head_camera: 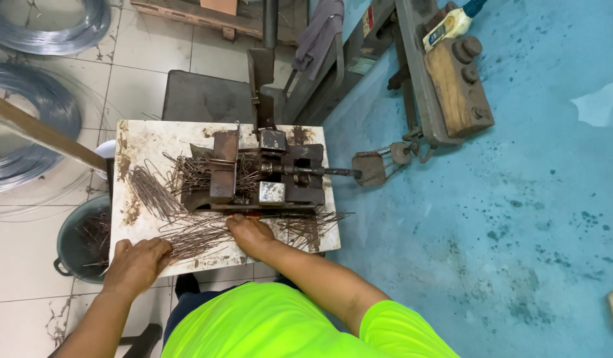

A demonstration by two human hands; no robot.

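Rusty wires (194, 237) lie fanned on the tabletop (131, 136) before the jig (257, 176), your left hand (137, 262) pressing flat with fingers spread to steady them while your right hand (250, 233) pinches a few, ready to feed.

There is only one view, from the camera on my head. It looks almost straight down, quite near, at the small table (131, 142) before me, with floor (492, 199) on both sides.
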